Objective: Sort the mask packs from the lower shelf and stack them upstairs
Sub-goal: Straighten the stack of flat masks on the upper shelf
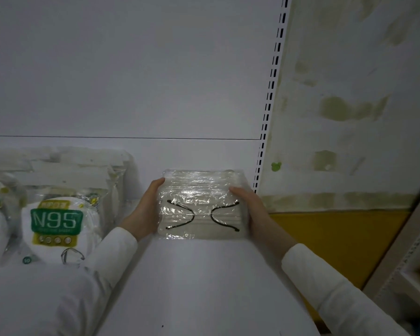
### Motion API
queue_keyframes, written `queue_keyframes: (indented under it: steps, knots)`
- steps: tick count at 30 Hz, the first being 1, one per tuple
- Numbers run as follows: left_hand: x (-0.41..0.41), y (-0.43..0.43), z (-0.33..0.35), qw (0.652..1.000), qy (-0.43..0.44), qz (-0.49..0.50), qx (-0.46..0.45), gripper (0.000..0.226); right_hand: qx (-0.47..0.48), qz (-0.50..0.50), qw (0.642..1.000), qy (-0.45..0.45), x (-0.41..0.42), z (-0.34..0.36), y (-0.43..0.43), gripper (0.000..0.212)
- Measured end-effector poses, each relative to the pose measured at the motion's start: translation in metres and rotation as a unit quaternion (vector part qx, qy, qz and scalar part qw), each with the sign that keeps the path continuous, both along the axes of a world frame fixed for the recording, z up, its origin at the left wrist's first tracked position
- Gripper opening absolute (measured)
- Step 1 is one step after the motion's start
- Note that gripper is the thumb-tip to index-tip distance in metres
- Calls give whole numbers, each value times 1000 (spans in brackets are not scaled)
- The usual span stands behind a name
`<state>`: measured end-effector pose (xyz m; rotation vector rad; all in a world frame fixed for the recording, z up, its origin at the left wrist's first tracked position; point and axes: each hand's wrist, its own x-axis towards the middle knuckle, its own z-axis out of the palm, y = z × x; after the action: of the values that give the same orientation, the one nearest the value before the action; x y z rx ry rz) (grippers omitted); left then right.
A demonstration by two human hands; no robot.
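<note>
Mask pack (pixel 200 204), clear-wrapped, pale masks with black ear loops showing, lies toward the back right corner of the white shelf (pixel 204 275), close to the back panel and just beside the slotted upright (pixel 269 98); you have it between both hands; left hand (pixel 143 214) wraps the pack's left edge, fingers (pixel 158 183) curled over its far left corner; right hand (pixel 251 209) grips the right edge the same way; so both sets of fingers are holding the pack, not spread; whether its underside touches the shelf or hangs just above it, cannot tell from this angle. N95 packs (pixel 56 221) are piled along the left side of the same shelf, well apart from yours, several deep toward the back, edges not squared.

Judgement on progress: this reads as the upper shelf with sorting partway done; N95 type grouped left, the loop-mask type getting its own spot at the right; yours looks like the first of that pile, since nothing shows under it; release not yet made. Left to do, as far as can be judged: set it flat, let go, fetch the rest; the lower shelf is out of view, so how many packs are down there cannot be told.
</note>
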<state>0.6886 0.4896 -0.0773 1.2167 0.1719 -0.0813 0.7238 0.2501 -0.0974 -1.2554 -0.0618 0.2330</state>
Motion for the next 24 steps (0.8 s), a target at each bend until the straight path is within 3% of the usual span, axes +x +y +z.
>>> queue_keyframes:
  steps: [7, 11, 13, 15, 19, 24]
  knots:
    - [3, -3, 18, 997, -2, 75, 35, 45, 28, -11, 998, 54, 10, 14, 3, 105]
    - [11, -2, 16, 995, -16, 96, 37, 46, 15, -28, 999, 37, 11, 14, 12, 80]
    - [12, -1, 13, 994, -33, 96, 29, 68, 14, -46, 998, 43, 12, 11, 13, 78]
    - [14, 2, 10, 994, -24, 107, 24, 76, 33, -56, 997, 46, 14, 7, 11, 82]
    - [12, -1, 10, 996, -24, 84, 30, 40, 16, -66, 998, 6, 12, 8, 8, 76]
    - [5, -1, 6, 998, -25, 64, 6, 43, -17, -95, 995, 17, 7, 10, 8, 101]
